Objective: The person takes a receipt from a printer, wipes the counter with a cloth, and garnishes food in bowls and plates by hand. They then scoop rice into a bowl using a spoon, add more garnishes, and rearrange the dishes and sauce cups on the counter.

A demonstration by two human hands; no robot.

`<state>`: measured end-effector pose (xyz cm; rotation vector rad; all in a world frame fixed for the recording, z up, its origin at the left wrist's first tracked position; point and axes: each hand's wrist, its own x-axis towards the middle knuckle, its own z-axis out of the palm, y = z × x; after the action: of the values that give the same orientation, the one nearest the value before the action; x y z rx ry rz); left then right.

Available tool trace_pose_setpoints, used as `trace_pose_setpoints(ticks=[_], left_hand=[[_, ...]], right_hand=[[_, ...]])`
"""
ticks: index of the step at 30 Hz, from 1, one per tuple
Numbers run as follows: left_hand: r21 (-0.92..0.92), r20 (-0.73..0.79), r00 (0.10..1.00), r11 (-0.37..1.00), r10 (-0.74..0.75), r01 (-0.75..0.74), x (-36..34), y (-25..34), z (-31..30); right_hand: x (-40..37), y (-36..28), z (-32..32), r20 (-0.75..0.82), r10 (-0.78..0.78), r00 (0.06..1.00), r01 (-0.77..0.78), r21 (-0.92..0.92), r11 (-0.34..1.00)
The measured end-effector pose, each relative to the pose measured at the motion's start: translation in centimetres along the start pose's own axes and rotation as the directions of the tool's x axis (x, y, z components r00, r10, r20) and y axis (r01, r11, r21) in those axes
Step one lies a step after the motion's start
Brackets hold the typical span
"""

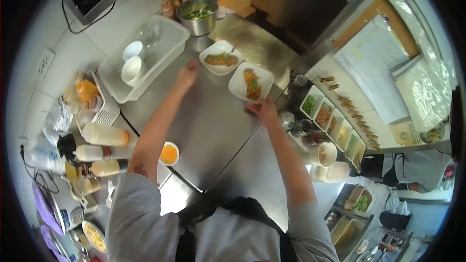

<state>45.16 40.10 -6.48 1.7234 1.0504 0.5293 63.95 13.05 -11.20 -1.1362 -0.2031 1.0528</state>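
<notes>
Two white square bowls of food are side by side at the far part of the steel counter. The left bowl (pixel 221 71) holds a browned piece with green garnish; my left hand (pixel 188 74) is at its left corner, fingers bent and loosely apart, fingertips right at the rim. My right hand (pixel 264 109) is closed on the near edge of the right bowl (pixel 265 75), thumb at the rim and fingers partly hidden beneath. That bowl holds browned strips with a green sprig. A small white cup of orange sauce (pixel 169 154) stands by my left forearm.
A white draining basket (pixel 116 87) with bowls stands at left, near squeeze bottles (pixel 104 135). Behind are a steel pot (pixel 199 24) and a cutting board (pixel 252 39). Topping containers (pixel 324 115) line the right. Another person (pixel 420 170) is at far right.
</notes>
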Motion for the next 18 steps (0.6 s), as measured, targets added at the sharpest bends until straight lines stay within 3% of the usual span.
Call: trace_pose_setpoints(ticks=[2, 3, 5, 8, 11, 12, 15, 16, 18], left_hand=[[-0.183, -0.054, 0.989, 0.973, 0.135, -0.143, -2.9, -2.6, -2.0], [-0.230, -0.101, 0.987, 0.963, 0.123, -0.143, -4.9, -3.7, -3.7], [-0.310, -0.214, 0.972, 0.937, 0.100, -0.164, -9.3, -5.2, -8.2], [-0.172, -0.437, 0.894, 0.985, -0.105, 0.031, -16.4, -6.9, -13.4], [-0.105, -0.454, 0.850, 0.963, -0.268, 0.248, -20.9, -9.8, -15.7], [-0.117, -0.451, 0.866, 0.976, -0.215, 0.181, -21.6, -13.4, -15.8], [-0.323, -0.252, 0.794, 0.822, -0.553, 0.469, -24.2, -11.0, -14.7], [-0.341, -0.181, 0.819, 0.815, -0.545, 0.468, -24.4, -11.4, -14.3], [-0.430, -0.179, 0.851, 0.817, -0.493, 0.383, -24.2, -12.0, -13.2]], right_hand=[[-0.6, -1.8, 1.8, -0.024, -0.025, 0.999, 0.024, -0.051, 0.998], [-1.2, -1.9, 2.5, -0.029, -0.031, 0.999, 0.028, -0.078, 0.997], [-1.3, -0.8, 1.2, -0.031, 0.102, 0.994, -0.102, -0.011, 0.995], [-6.1, 2.6, 0.9, -0.129, -0.035, 0.991, 0.013, -0.170, 0.985], [-13.5, 5.8, 0.3, -0.053, -0.142, 0.988, 0.114, -0.358, 0.927], [-15.8, 6.5, 0.5, -0.064, -0.160, 0.985, 0.123, -0.386, 0.914], [-20.8, 7.9, 1.6, -0.086, -0.202, 0.976, 0.141, -0.464, 0.874], [-22.0, 8.1, 1.9, -0.097, -0.219, 0.971, 0.145, -0.490, 0.860], [-23.2, 9.1, 1.9, -0.130, -0.243, 0.961, 0.157, -0.466, 0.871]])
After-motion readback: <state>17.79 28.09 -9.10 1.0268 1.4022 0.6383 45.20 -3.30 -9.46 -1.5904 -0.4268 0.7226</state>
